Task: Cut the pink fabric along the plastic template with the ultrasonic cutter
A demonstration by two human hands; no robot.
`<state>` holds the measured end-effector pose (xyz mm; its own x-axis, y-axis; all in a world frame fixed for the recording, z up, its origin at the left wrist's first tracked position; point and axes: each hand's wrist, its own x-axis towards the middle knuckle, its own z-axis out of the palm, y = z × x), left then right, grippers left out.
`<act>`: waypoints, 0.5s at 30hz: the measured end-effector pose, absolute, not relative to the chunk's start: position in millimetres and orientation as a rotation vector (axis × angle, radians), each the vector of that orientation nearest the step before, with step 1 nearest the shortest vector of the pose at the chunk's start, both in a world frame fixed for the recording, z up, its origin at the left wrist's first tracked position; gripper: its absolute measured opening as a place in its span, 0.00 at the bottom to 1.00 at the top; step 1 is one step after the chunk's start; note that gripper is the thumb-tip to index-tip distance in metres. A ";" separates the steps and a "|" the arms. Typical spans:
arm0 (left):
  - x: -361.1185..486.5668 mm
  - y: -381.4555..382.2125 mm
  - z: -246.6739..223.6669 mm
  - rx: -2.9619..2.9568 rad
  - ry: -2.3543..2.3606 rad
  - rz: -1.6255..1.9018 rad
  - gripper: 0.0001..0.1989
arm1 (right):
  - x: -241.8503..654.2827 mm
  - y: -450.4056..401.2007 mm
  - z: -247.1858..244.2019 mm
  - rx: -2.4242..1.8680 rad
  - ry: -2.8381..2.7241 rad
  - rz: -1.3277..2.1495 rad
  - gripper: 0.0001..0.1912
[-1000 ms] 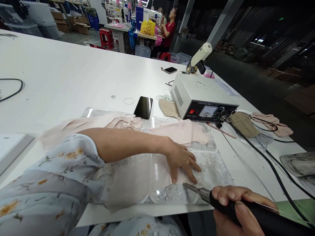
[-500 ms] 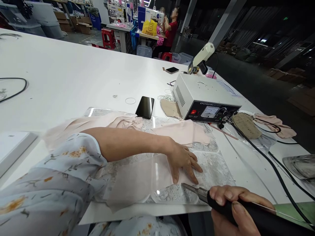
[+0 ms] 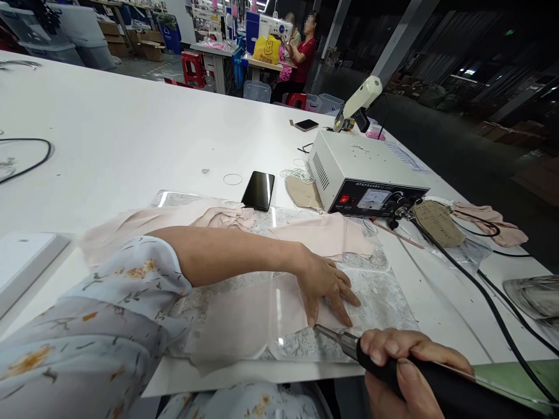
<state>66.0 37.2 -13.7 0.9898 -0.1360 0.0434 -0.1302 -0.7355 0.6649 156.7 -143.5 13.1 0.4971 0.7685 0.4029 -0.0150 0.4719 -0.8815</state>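
Beneath our left hand (image 3: 325,285), fingers spread, gripping nothing, pale pink cloth (image 3: 238,320) lies pressed; our right hand (image 3: 414,346) encircles a black-handled tool (image 3: 467,396) whose tip, just beside those fingers, needs careful clearance.

In your view, centre: black phone (image 3: 258,191); upper centre: second phone (image 3: 306,125), yellow bag (image 3: 266,49), red stool (image 3: 193,68); right edge: clear vessel (image 3: 529,295).
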 end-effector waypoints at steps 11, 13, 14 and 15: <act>24.8 20.8 33.7 2.674 0.019 0.160 0.18 | 193.3 -153.0 0.5 -0.952 -0.763 0.516 0.07; 5.3 0.8 41.5 2.778 0.184 0.122 0.13 | 204.4 -151.3 -3.8 -0.951 -0.794 0.566 0.07; -4.3 -10.3 42.1 2.835 0.288 0.102 0.12 | 208.7 -149.5 -5.1 -0.948 -0.817 0.590 0.07; -13.2 -21.1 40.6 2.880 0.397 0.077 0.12 | 211.9 -147.4 -5.7 -0.946 -0.834 0.605 0.07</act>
<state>-13.2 -21.1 40.6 0.9618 0.2729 0.0204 0.2606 -0.9361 0.2364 211.9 -147.4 -5.7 0.5501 0.7605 0.3448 -0.0921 0.4657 -0.8801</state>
